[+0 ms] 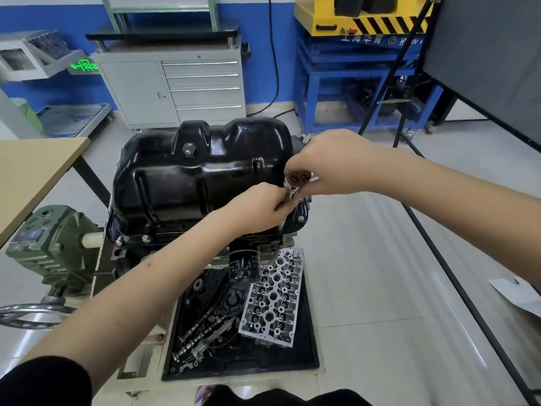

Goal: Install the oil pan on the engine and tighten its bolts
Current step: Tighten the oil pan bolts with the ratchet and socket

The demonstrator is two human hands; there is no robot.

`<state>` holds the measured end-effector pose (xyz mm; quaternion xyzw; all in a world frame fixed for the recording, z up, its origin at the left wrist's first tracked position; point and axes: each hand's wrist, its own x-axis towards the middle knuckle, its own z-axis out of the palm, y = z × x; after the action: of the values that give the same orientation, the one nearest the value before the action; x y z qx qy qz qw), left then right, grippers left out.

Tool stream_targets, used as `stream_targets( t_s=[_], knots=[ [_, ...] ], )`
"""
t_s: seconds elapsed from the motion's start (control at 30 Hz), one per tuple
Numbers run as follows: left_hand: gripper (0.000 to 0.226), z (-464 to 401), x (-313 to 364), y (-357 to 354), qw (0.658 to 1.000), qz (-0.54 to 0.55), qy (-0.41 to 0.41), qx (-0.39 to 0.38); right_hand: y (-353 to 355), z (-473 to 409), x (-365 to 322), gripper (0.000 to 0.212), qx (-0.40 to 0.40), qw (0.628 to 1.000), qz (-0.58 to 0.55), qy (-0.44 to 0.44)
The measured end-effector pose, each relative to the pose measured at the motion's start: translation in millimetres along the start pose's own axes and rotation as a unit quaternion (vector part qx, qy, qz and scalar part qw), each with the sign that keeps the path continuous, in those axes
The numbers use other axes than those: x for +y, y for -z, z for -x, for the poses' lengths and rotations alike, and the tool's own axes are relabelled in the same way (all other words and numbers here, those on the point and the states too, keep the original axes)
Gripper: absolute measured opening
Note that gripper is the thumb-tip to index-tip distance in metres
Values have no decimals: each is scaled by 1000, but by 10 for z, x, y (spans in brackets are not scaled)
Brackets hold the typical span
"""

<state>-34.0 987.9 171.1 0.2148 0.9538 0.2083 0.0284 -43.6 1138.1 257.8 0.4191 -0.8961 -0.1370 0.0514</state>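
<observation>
Your left hand (257, 206) pinches the ratchet (295, 186) shaft to steady it, right hand (330, 165) wraps its head, driving an oil pan (190, 177) flange bolt just below.

Oil pan (202, 174) on engine; tray (310, 341) w/ parts below.

Oil pan (190, 177): black painted metal, glossy, smooth, with bright reflections. Flange bolts (145, 237): bare metal, dull shine. Ratchet (295, 183): polished chrome-like metal. Cylinder head (273, 297): light, matt, cast-looking metal. Camshafts (202, 332): grey metal, oily sheen. Tray (310, 332): black, matt. Gearbox (55, 244): green paint, worn and dull. Surface (32, 171): pale wood-look top, matt. Floor (395, 288): glossy tiles.
</observation>
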Motion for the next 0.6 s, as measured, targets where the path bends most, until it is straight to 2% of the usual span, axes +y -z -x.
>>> stream_targets(
  t_s=[0.1,0.13,0.27,0.4,0.47,0.6],
  knots=[
    [44,4,-8,-8,999,33,4,22,-21,-22,-14,44,-17,998,14,-56],
    [43,0,-7,-16,999,31,3,27,-29,-21,-10,45,-19,998,5,-61],
    [45,-13,-5,-12,1000,-4,-13,20,-25,-5,13,23,-13,1000,-21,-4],
    [43,-10,-26,24,1000,-13,-2,-11,4,-13,11,29,-28,999,-5,40],
    [42,3,-28,25,1000,1,11,-15,-11,-23,-4,27,-6,1000,12,14],
    [44,5,-1,4,1000,6,8,16,-63,-37,-43,40,-14,999,4,-36]
  ],
)
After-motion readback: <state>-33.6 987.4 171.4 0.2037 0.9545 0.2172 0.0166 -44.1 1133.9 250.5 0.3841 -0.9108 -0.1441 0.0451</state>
